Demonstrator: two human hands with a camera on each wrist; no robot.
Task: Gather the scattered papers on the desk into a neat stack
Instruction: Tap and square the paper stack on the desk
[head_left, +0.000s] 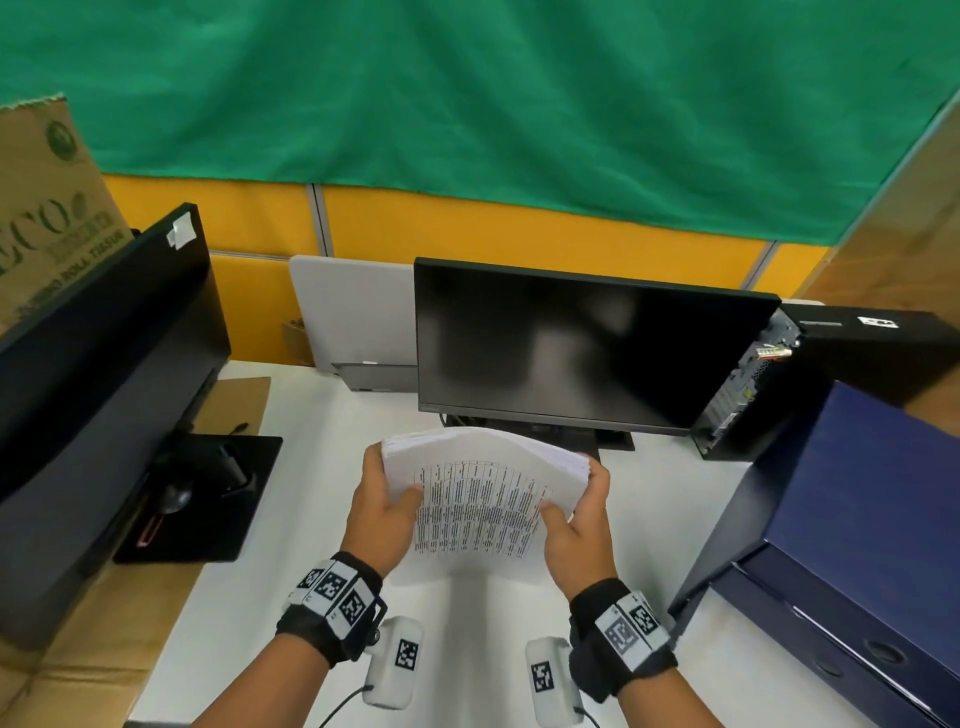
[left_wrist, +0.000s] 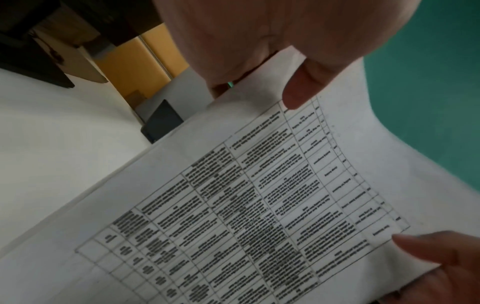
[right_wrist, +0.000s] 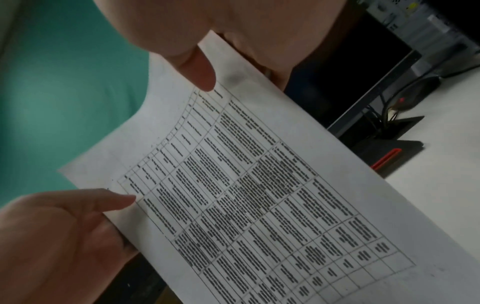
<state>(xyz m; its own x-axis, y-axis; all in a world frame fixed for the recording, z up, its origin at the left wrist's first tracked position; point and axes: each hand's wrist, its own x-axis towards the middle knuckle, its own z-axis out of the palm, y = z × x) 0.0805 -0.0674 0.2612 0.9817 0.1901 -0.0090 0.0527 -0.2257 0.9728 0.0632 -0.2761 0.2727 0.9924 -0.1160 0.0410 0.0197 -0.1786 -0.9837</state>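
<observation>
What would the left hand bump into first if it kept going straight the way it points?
Probably the black monitor behind the paper stack that the left hand grips, though depth is hard to judge.

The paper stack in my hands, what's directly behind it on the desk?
Behind the paper stack, held by the left hand and right hand, stands a dark monitor. The stack covers part of its stand's base and the white desk beneath, so anything there is hidden.

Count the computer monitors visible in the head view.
2. One monitor stands at the back of the desk, directly beyond the held papers. The other monitor is at the left, angled inward. Others outside the frame cannot be ruled out.
</observation>
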